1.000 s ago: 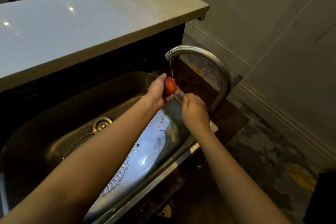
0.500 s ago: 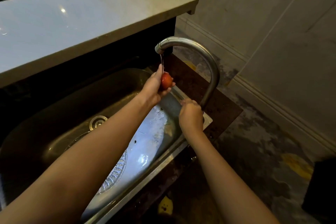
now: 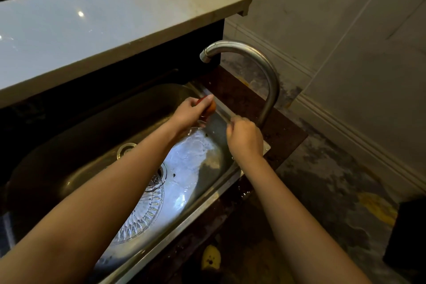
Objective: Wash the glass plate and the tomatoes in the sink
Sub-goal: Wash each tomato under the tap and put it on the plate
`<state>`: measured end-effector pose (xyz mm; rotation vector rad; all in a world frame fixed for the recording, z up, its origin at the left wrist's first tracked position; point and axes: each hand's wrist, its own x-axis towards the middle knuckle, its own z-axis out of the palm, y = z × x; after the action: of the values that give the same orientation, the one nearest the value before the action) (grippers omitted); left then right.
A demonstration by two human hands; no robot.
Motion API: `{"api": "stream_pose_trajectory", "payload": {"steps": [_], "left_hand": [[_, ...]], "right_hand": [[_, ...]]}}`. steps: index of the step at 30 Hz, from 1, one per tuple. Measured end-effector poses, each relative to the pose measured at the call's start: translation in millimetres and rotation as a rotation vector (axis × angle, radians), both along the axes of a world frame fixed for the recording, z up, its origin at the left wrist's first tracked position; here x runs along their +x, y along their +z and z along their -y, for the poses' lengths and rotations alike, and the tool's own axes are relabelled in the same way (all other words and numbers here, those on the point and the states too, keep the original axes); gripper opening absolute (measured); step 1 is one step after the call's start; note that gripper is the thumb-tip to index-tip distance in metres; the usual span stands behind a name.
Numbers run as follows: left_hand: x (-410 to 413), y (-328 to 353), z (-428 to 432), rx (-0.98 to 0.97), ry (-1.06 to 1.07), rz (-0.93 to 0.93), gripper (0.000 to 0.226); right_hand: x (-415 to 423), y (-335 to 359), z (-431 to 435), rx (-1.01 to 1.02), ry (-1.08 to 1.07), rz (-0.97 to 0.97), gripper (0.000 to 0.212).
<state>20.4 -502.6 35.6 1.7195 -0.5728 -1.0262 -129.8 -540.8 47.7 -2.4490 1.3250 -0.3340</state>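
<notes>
My left hand grips a small red tomato over the far right end of the steel sink, below the spout of the curved tap. No water stream shows under the spout. My right hand is closed on the tap's lever at the tap's base. A patterned glass plate lies in the sink bottom, partly hidden by my left forearm.
A pale stone counter runs behind and above the sink. The sink drain lies left of the plate. A dark brown countertop surrounds the tap. Tiled wall and stained floor at right; a dark object stands at lower right.
The water stream from the spout has stopped. My left hand has lowered the tomato away from the spout toward the sink. My right hand stays at the tap's base.
</notes>
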Motion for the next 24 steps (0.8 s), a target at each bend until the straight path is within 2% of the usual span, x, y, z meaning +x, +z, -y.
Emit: {"api": "stream_pose_trajectory", "payload": {"steps": [2, 3, 7, 10, 12, 14, 16, 21, 24], "left_hand": [[4, 8, -14, -0.006, -0.058, 0.06, 0.049], [8, 12, -22, -0.02, -0.098, 0.067, 0.045], [27, 18, -60, -0.1, -0.115, -0.017, 0.029], [32, 16, -74, -0.067, -0.09, -0.042, 0.04], [60, 5, -125, -0.014, 0.118, -0.033, 0.043], [62, -2, -130, 0.034, 0.164, -0.048, 0.038], [68, -16, -152, 0.091, 0.22, 0.023, 0.035], [73, -65, -204, 0.247, 0.343, 0.113, 0.042], [75, -97, -221, 0.38, 0.357, 0.238, 0.046]], "right_hand": [[10, 8, 1, -0.05, 0.084, 0.044, 0.038], [18, 11, 2, -0.006, 0.148, 0.065, 0.046], [48, 15, 4, 0.341, 0.424, 0.099, 0.07], [56, 7, 3, 0.472, 0.535, 0.185, 0.069], [106, -5, -31, 0.612, 0.713, 0.127, 0.066], [112, -11, -35, 0.627, 0.723, 0.148, 0.061], [132, -25, -52, 0.667, 0.754, 0.129, 0.056], [168, -82, -103, 0.587, 0.878, -0.042, 0.057], [180, -121, -128, 0.595, 0.913, -0.096, 0.055]]}}
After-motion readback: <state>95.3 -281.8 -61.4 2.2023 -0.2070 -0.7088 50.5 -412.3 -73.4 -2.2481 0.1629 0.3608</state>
